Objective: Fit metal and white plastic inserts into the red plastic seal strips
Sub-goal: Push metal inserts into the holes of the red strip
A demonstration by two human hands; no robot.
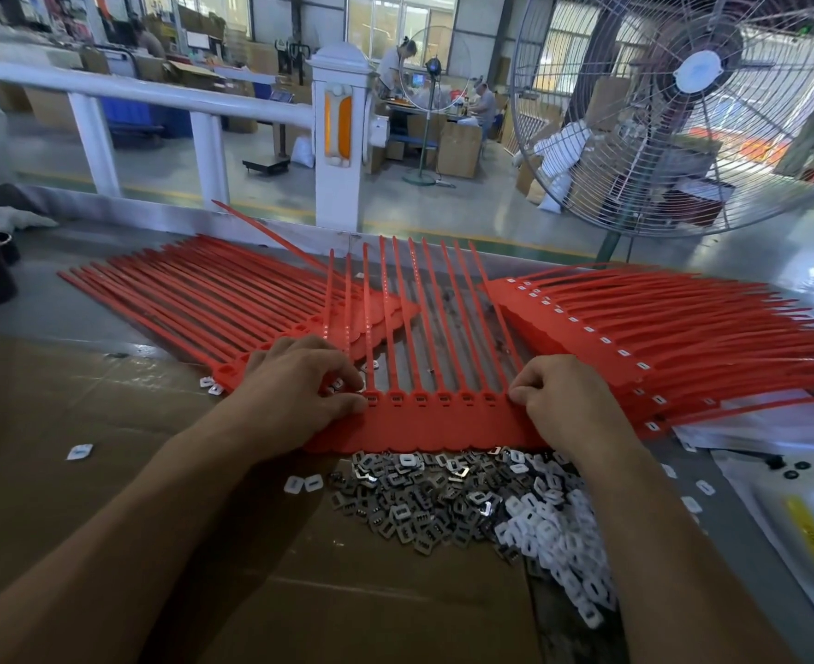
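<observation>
A red seal strip sheet point(433, 424) lies flat in front of me, its long tails fanning away; several sockets along its top edge hold metal inserts. My left hand point(299, 385) presses on the sheet's left end, thumb and fingers pinched at the leftmost socket. My right hand point(563, 395) rests on the right end, fingertips curled at the last socket. I cannot tell whether either hand holds an insert. Just below the sheet lies a heap of dark metal inserts point(419, 505), and white plastic inserts point(558, 543) are piled to its right.
A stack of red strips point(194, 289) lies at the left, another stack with white inserts fitted point(659, 337) at the right. Brown cardboard point(60, 424) covers the table. Loose white inserts point(79, 451) lie scattered. A big fan point(697, 112) and a white railing point(338, 136) stand beyond.
</observation>
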